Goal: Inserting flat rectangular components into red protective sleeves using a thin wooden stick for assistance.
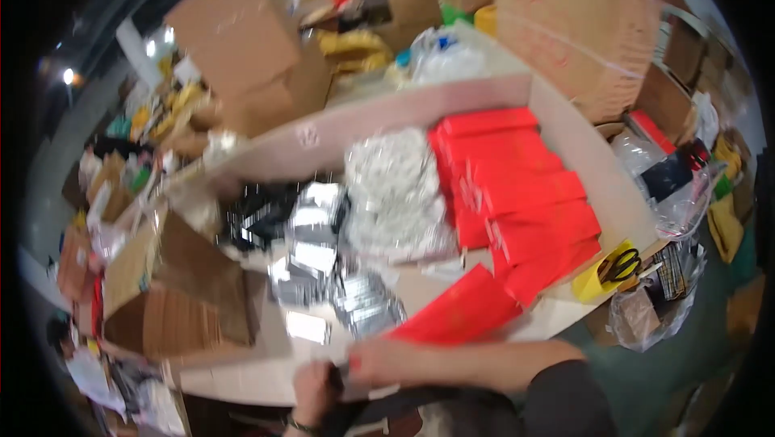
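Note:
Close together at the table's near edge are my left hand [313, 388] and my right hand [373, 363]. Both look closed, though motion smears the fingers. A small dark thing [335, 376] shows between them; its kind cannot be made out. Just beyond my right forearm lies a flat red packet [464, 308], and farther off are stacks of red packets [525, 187]. Shiny silver packs [367, 301] lie ahead of my hands, with black glossy packs [258, 215] behind them to the left. A clear plastic bag of whitish items [395, 195] sits in the middle.
Low cardboard walls [371, 110] edge the table [226, 380] at the back and right. An open carton [182, 292] stands on the left. At the right corner, scissors [623, 264] rest in a yellow holder [596, 282], with a plastic bag [646, 320] hanging beside it.

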Action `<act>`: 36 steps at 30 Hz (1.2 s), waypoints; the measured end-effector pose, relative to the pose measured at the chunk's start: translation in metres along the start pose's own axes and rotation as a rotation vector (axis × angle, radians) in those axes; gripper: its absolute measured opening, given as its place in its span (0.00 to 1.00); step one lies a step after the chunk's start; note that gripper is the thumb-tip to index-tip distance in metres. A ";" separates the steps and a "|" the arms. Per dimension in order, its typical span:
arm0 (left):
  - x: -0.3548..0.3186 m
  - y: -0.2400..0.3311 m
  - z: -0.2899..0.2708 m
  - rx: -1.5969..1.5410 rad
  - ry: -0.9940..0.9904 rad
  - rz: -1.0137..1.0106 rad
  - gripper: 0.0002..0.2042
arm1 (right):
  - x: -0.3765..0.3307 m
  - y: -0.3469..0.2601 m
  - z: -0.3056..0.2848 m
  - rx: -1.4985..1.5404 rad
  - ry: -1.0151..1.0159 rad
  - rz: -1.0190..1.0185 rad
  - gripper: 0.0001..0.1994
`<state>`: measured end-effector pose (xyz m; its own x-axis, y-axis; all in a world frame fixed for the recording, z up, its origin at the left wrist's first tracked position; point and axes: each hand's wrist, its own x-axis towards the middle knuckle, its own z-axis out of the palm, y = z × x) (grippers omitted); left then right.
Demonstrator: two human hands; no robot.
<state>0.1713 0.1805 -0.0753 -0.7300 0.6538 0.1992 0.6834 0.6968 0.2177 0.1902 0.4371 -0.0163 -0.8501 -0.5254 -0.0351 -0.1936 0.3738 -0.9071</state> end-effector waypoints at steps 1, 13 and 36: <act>0.012 0.004 -0.017 0.034 -0.056 -0.109 0.15 | -0.005 0.012 -0.040 -0.451 -0.090 -0.340 0.14; 0.060 0.103 -0.024 -0.961 -0.522 -0.058 0.30 | -0.042 0.047 -0.023 -0.612 -0.187 0.041 0.31; -0.011 0.039 -0.009 -0.357 -0.051 -0.494 0.24 | -0.017 0.019 0.015 -0.670 0.171 0.513 0.20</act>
<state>0.2059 0.1982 -0.0602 -0.9534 0.2976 -0.0508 0.2141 0.7851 0.5812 0.2082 0.4414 -0.0395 -0.9633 -0.0657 -0.2604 0.0323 0.9342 -0.3552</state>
